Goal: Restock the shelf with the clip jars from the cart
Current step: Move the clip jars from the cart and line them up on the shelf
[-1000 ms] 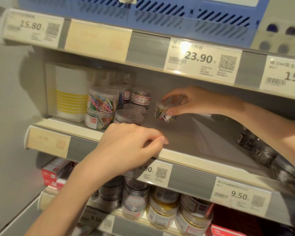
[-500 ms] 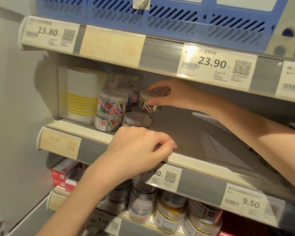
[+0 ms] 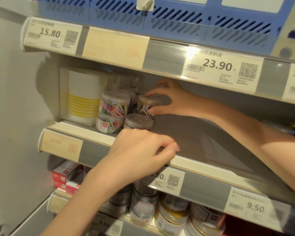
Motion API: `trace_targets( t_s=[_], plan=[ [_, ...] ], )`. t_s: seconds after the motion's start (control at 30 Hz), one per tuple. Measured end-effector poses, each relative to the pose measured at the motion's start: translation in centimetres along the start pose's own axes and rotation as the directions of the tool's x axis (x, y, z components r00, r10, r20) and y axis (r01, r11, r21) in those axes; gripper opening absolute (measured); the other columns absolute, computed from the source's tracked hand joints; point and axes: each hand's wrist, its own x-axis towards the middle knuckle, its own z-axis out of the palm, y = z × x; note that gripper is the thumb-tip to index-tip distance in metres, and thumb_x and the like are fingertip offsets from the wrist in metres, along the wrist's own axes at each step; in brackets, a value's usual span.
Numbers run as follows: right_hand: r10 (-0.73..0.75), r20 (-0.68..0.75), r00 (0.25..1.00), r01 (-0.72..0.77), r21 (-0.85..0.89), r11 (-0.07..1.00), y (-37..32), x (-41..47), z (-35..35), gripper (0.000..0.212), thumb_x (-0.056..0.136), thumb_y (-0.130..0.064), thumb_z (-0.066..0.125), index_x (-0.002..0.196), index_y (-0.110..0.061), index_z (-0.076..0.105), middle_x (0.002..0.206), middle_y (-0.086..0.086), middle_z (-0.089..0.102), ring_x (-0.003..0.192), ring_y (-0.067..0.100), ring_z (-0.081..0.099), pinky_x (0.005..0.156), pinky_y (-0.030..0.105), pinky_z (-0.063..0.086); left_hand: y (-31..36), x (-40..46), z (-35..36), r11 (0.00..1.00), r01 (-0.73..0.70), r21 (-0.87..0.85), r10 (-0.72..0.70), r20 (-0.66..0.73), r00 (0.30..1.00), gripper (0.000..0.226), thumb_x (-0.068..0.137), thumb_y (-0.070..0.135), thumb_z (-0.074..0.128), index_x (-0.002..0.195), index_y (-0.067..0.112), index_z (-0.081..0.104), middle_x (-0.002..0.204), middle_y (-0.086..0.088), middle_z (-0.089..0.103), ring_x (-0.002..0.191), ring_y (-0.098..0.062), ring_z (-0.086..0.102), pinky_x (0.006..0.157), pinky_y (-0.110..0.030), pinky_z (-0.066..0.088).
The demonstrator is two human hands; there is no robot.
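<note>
The shelf [image 3: 202,147] ran across the middle of the view, its grey surface bare on the right and stocked at the left end. Above it sat blue slotted baskets [image 3: 177,19] on the next shelf up, with a price tag [image 3: 221,68] reading 23.90 on that edge strip. At the far left of the middle shelf stood a white box with yellow stripes [image 3: 82,97]. Just beside it were two stacked clear jars of coloured clips [image 3: 113,111], the upper one resting on the lower, and next to them a low jar with a frosted lid [image 3: 138,120].

The right hand [image 3: 174,101] reached in from the right, its fingers [image 3: 151,95] curled over the lid and its thumb under the side of a clip jar [image 3: 145,106], which sat behind the low jar and right beside the stacked pair; what it rested on was hidden. The left hand [image 3: 140,157] rested on the front edge of the shelf, fingers bent with the tips together against the thumb; whether they pinched anything could not be told.

On the lower shelf stood squat silver and gold-rimmed jars [image 3: 170,212] and red boxes [image 3: 65,176].
</note>
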Motion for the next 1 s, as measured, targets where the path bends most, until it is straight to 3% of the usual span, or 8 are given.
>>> trace_targets(
  t_s=[0.07,0.17,0.27,0.47,0.63,0.77,1.0],
  plan=[
    [-0.016,0.041,0.999,0.014,0.036,0.999,0.6,0.2,0.0,0.049,0.083,-0.032,0.068,0.129,-0.025,0.053,0.117,-0.013,0.042,0.107,-0.004,0.035,0.08,-0.007,0.024,0.1,0.0,0.0,1.0,-0.001,-0.001,0.001,-0.003,1.0,0.037,0.091,0.054,0.023,0.114,0.057,0.052,0.104,0.017,0.067,0.1,-0.006,0.057,0.061,-0.03,0.026],
    [-0.014,0.065,0.998,0.007,0.102,0.995,1.5,0.5,0.5,0.049,0.085,-0.033,0.067,0.131,-0.029,0.05,0.128,-0.014,0.052,0.117,0.001,0.046,0.099,0.011,0.034,-0.1,-0.1,0.1,1.0,-0.015,-0.002,0.014,-0.031,0.999,0.037,0.092,0.055,0.021,0.115,0.057,0.051,0.104,0.017,0.067,0.099,-0.006,0.057,0.06,-0.029,0.029],
    [-0.006,0.059,0.998,-0.002,0.138,0.99,1.9,0.8,0.9,0.05,0.085,-0.032,0.066,0.132,-0.028,0.049,0.127,-0.014,0.052,0.117,0.0,0.046,0.088,-0.001,0.031,-0.2,-0.1,0.2,1.0,-0.027,-0.006,0.027,-0.05,0.998,0.035,0.093,0.054,0.024,0.115,0.056,0.051,0.103,0.017,0.067,0.099,-0.006,0.057,0.057,-0.012,0.02],
    [-0.01,0.021,1.0,0.007,0.134,0.991,2.1,1.4,1.5,0.051,0.084,-0.033,0.066,0.132,-0.026,0.05,0.122,-0.014,0.05,0.112,-0.001,0.043,0.082,-0.004,0.028,-0.2,-0.1,0.2,0.999,-0.037,-0.012,0.037,-0.06,0.998,0.036,0.094,0.053,0.023,0.114,0.055,0.053,0.1,0.018,0.067,0.095,-0.005,0.058,0.056,-0.012,0.019],
    [0.001,-0.013,1.0,0.0,0.093,0.996,2.1,1.4,2.4,0.052,0.085,-0.039,0.063,0.134,-0.031,0.047,0.123,0.0,0.046,0.121,0.013,0.04,0.097,0.021,0.032,-0.2,0.0,0.4,0.999,-0.037,-0.007,0.036,-0.055,0.998,0.035,0.094,0.053,0.024,0.115,0.056,0.051,0.101,0.018,0.067,0.096,-0.006,0.056,0.055,-0.011,0.017],
    [0.003,-0.012,1.0,-0.002,0.09,0.996,2.0,1.2,2.3,0.052,0.087,-0.038,0.062,0.135,-0.031,0.045,0.129,0.004,0.045,0.123,0.014,0.039,0.1,0.023,0.032,-0.3,-0.1,0.5,0.999,-0.042,-0.003,0.042,-0.072,0.997,0.048,0.083,0.056,0.013,0.114,0.058,0.05,0.099,0.021,0.067,0.093,-0.004,0.057,0.053,-0.011,0.017],
    [0.008,0.011,1.0,-0.009,0.11,0.994,1.8,1.1,1.8,0.06,0.085,-0.043,0.062,0.139,-0.033,0.038,0.138,-0.002,0.038,0.123,0.006,0.035,0.096,0.021,0.034,-0.4,-0.2,0.6,0.999,-0.039,-0.012,0.038,-0.08,0.996,0.049,0.082,0.056,0.014,0.113,0.057,0.051,0.1,0.023,0.067,0.095,-0.002,0.056,0.057,-0.009,0.018]
  ],
)
